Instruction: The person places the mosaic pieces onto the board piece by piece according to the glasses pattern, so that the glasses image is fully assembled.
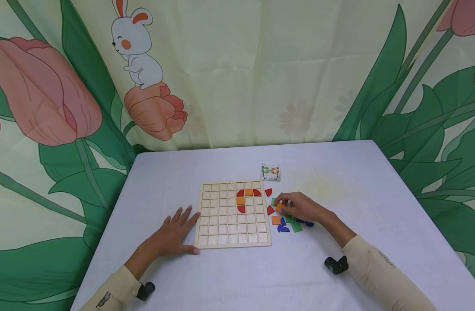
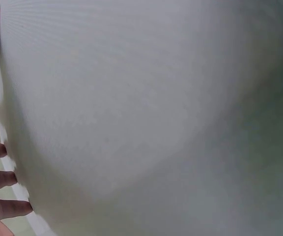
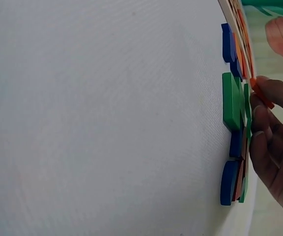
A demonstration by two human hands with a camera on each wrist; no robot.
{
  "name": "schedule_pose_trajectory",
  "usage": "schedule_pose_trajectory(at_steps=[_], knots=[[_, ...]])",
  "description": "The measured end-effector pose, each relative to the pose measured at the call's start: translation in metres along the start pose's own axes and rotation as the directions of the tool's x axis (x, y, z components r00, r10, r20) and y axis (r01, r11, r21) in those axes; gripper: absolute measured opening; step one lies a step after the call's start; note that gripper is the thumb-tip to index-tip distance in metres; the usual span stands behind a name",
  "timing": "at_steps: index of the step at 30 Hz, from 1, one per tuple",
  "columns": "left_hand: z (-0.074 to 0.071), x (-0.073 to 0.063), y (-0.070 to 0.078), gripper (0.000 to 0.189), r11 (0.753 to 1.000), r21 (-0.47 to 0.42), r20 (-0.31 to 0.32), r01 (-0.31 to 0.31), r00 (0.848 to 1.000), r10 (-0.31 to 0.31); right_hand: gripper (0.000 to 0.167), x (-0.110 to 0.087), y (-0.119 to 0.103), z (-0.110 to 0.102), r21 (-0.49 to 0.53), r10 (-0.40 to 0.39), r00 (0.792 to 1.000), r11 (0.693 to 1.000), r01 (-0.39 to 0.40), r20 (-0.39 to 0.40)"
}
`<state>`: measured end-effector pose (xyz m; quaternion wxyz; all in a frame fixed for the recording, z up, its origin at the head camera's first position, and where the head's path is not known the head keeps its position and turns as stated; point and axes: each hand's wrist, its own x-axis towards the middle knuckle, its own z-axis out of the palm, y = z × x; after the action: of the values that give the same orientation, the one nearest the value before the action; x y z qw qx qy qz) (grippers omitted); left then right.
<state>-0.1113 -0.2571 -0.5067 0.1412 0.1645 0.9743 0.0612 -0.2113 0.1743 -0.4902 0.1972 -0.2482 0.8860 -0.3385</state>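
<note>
A square wooden grid board [image 1: 218, 223] lies on the table, with red quarter-round tiles [image 1: 241, 209] and orange square tiles [image 1: 240, 200] set in its upper right cells. My left hand [image 1: 174, 235] is spread flat at the board's left edge, thumb and fingertips right at the rim. Just right of the board, my right hand [image 1: 299, 206] pinches an orange square tile [image 3: 263, 94] between thumb and finger. Beneath and around that hand lie loose pieces, among them a green tile [image 3: 231, 101] and a blue rounded tile [image 3: 228, 182].
A small printed pattern card [image 1: 270, 172] lies behind the board's right corner. Loose red tiles [image 1: 269, 192] sit along the board's right edge. A white cloth [image 1: 237, 276] covers the table, and a printed curtain [image 1: 237, 86] hangs behind it.
</note>
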Motion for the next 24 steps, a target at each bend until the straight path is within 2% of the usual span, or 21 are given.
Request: schedule_pose_trajectory(at_steps=[11, 24], knots=[[-0.0030, -0.0018, 0.0017, 0.117, 1.000, -0.014, 0.015, 0.007, 1.000, -0.007, 0.025, -0.0012, 0.0001, -0.0012, 0.047, 0.006, 1.000, 0.999, -0.007, 0.011], [-0.0057, -0.0028, 0.0023, 0.116, 1.000, -0.006, 0.014, 0.001, 1.000, -0.001, 0.027, -0.0020, 0.0034, -0.0042, 0.167, 0.047, 0.998, 0.984, -0.054, 0.049]])
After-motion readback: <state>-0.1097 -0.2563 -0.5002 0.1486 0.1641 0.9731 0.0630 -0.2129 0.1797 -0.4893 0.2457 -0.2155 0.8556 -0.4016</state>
